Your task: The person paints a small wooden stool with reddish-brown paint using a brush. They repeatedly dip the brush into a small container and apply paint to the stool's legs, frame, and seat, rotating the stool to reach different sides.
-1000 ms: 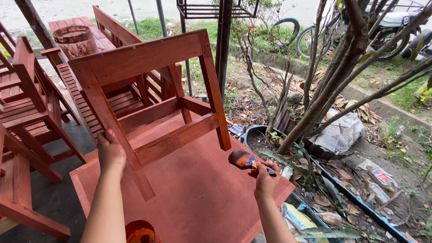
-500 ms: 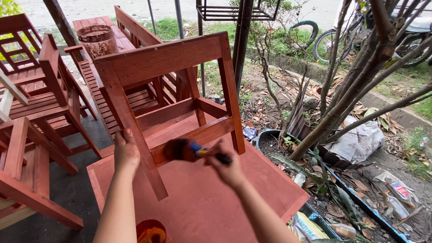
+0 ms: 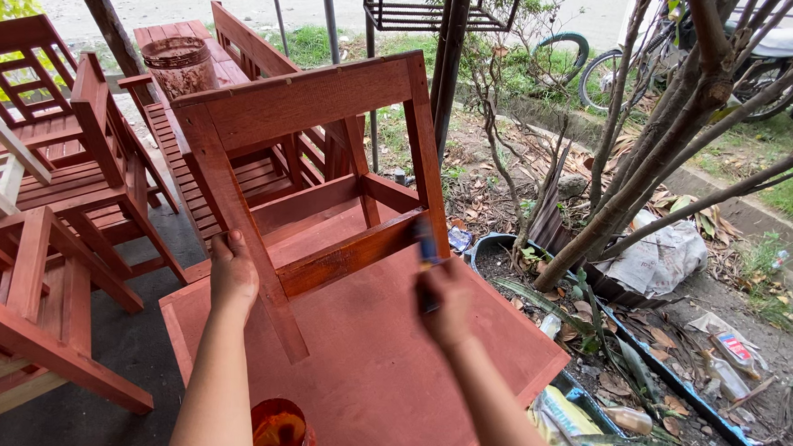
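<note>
Both hands closed: left round chair leg, right apparently gripping blurred brush.

I count two hands: my left grip and my right grip. One brush sits in the right grip. One upturned stool frame stands between the grips, on one red surface. One orange paint container lies below the left grip. Beyond the left grip I count one woven basket and at least three further red chairs or benches. Right of the right grip: one tree, two wheels, one white sack.
</note>
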